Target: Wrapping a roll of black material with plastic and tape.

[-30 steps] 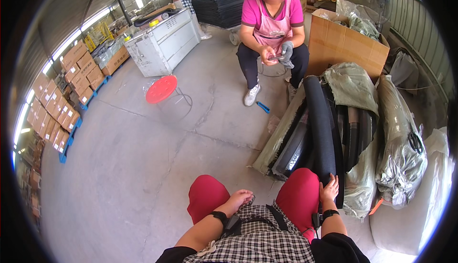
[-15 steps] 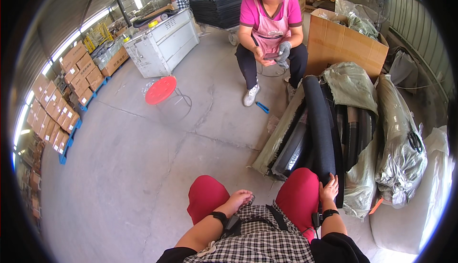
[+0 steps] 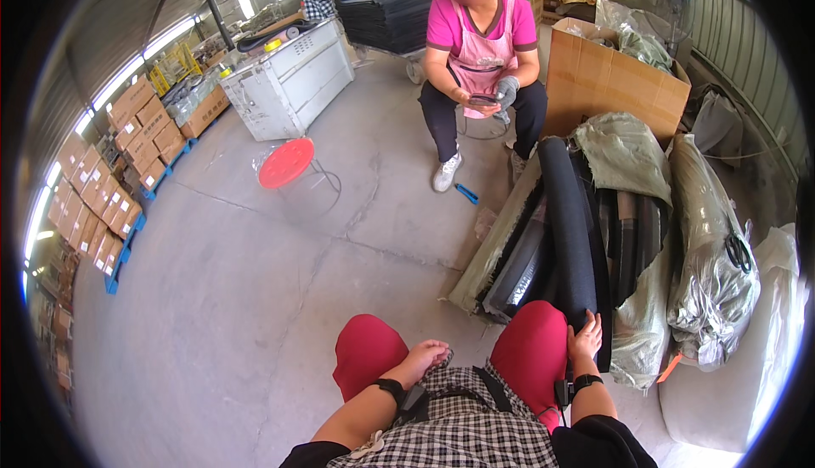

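My left hand (image 3: 424,356) rests over my lap, its fingers curled closed beside the edge of my checked apron (image 3: 458,409). Whatever may be inside those fingers is hidden. Against the lower end of a tall black roll of sheet material (image 3: 567,222), my right hand (image 3: 585,337) lies with fingers stretched out, touching the roll without wrapping round it. This roll leans among other dark rolls (image 3: 519,260), partly covered by a frayed greenish woven wrapping (image 3: 624,152).
A seated person (image 3: 484,52) in a pink apron holds a dark, flat, phone-like object (image 3: 483,100). A red stool (image 3: 287,162) stands ahead left; a blue tool (image 3: 467,192) lies on the floor. Right are a large carton (image 3: 611,86) and a wrapped bundle (image 3: 709,247) with black-handled scissors (image 3: 738,252).
The seated person's head and hands have shifted slightly. A person at the far stack of black sheets has moved a little. My own hands keep their places.
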Motion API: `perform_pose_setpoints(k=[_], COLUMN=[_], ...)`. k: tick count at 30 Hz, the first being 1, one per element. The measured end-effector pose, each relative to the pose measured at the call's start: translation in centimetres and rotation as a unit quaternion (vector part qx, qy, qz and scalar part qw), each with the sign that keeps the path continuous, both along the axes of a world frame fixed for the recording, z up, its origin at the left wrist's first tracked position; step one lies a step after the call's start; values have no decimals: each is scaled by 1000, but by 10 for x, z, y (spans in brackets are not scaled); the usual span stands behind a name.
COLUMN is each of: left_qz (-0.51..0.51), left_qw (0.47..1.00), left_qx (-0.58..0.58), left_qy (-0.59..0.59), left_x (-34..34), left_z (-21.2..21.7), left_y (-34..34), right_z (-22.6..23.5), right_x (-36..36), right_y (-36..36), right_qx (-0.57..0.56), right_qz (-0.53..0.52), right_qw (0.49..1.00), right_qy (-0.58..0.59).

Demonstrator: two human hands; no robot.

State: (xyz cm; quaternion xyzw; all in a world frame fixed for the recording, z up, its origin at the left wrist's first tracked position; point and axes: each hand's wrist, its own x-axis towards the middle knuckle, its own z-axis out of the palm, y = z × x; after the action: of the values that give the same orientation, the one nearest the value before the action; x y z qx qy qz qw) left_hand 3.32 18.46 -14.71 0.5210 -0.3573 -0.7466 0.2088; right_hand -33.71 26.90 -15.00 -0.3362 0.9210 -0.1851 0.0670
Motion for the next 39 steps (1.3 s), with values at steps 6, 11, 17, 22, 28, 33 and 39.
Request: perform_pose_setpoints(k=[6,11,17,22,28,33,39], left_qz=[10,10,12,15,8,8,-1], left_qw=[1000,1000,1000,1000,1000,1000,1000], left_qx=[-2,-2,-1,5,2,1,-1], left_qy=[11,19,24,23,20,19,13], left_x=[1,0,1,-1,1,1,1], left_z=[-4,-3,-1,1,-3,-4,1], left_y=[0,0,1,2,0,1,1], right_z=[0,0,-4,-3,-5,-3,-3], right_x=[0,0,-1,-1,-2,-1,-2], right_y=[1,1,1,1,1,1,1], right_qx=[-5,-4,-11,-8,-18,-15,-7], right_qz=[1,0,3,-2,6,8,4], right_qw=[1000,1000,1000,1000,1000,1000,1000], right_qy=[-3,-8,-6,-5,-4,-7,-6])
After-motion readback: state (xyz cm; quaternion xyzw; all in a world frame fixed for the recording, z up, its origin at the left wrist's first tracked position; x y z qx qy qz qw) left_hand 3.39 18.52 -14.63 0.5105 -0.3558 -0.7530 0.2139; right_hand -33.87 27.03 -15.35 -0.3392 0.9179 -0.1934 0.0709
